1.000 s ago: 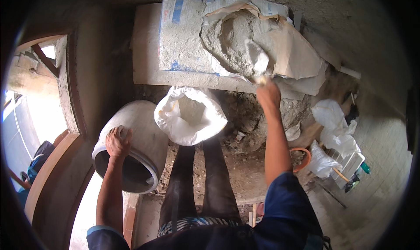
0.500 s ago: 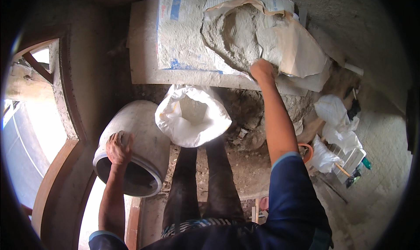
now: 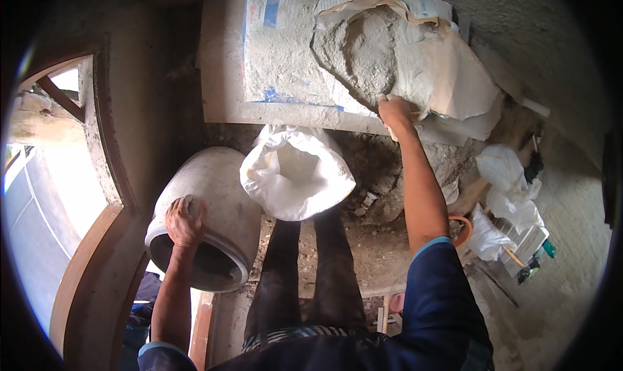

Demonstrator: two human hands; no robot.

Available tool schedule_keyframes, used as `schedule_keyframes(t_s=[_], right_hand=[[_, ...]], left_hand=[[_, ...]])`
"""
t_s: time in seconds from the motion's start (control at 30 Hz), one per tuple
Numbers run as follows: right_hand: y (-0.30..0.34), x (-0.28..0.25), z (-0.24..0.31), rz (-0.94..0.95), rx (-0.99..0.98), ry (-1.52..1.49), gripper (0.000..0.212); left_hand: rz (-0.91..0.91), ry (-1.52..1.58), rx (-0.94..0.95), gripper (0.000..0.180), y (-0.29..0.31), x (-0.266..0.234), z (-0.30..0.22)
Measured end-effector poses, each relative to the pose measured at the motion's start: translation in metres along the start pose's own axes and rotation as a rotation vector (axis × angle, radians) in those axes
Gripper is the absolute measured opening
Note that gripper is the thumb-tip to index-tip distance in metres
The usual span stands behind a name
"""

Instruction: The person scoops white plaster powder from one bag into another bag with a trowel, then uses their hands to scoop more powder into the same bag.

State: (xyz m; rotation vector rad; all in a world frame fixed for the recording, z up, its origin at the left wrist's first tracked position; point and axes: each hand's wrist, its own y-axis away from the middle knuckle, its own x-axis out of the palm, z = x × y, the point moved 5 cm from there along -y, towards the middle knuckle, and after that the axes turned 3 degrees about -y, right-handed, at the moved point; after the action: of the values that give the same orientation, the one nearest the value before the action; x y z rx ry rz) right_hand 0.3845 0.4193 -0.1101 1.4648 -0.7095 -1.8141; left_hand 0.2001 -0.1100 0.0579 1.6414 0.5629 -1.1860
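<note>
My left hand (image 3: 185, 222) lies over the rim and side of a grey bucket (image 3: 217, 183), which is tipped with its dark mouth toward me. The fingers bend onto its outer wall and hold it. My right hand (image 3: 396, 113) is a fist at the near edge of a torn paper bag (image 3: 279, 66) of grey powder (image 3: 373, 53). A small pale end, perhaps a tool's handle, shows below the fist; the rest is hidden. Between my arms, a white sack (image 3: 295, 205) stands with its mouth rolled open and grey powder inside.
The paper bag rests on a pale board (image 3: 220, 66). At the right lie white plastic bags (image 3: 503, 170), an orange round rim (image 3: 466, 231) and a white crate (image 3: 522, 241). Rubble (image 3: 366, 202) covers the ground by my legs. A wooden window frame (image 3: 84, 267) stands at the left.
The whole view has shifted slightly right. My right fist has drawn a little nearer to me at the bag's edge. My left hand stays on the bucket. Dark cloth now shows at lower left.
</note>
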Motion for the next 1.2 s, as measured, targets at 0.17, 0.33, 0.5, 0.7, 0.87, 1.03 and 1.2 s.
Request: schedule_keyframes(t_s=[0.17, 0.33, 0.5, 0.7, 0.87, 1.03, 1.2], right_hand=[[-0.001, 0.003, 0.042, 0.074, -0.081, 0.044, 0.044], [-0.051, 0.022, 0.014, -0.153, -0.382, 0.155, 0.043], [-0.044, 0.022, -0.001, 0.138, -0.22, -0.288, 0.039], [-0.022, 0.009, -0.005, 0.211, -0.109, -0.517, 0.034], [-0.013, -0.008, -0.01, 0.24, -0.03, -0.554, 0.033], [-0.003, -0.022, -0.013, 0.254, -0.028, -0.564, 0.04], [0.012, -0.039, -0.01, 0.207, -0.08, -0.512, 0.041]], left_hand=[[0.017, -0.018, -0.015, 0.043, 0.001, -0.002, -0.001], [0.013, -0.006, 0.008, 0.042, -0.002, -0.002, -0.006], [0.043, 0.001, -0.02, 0.042, 0.0, -0.005, -0.005], [0.006, -0.011, -0.002, 0.041, 0.002, 0.004, 0.004], [0.016, 0.013, -0.002, 0.039, 0.001, 0.001, 0.001], [0.004, -0.001, -0.006, 0.038, 0.001, -0.001, -0.002], [-0.02, 0.025, 0.007, 0.035, 0.001, -0.004, -0.006]])
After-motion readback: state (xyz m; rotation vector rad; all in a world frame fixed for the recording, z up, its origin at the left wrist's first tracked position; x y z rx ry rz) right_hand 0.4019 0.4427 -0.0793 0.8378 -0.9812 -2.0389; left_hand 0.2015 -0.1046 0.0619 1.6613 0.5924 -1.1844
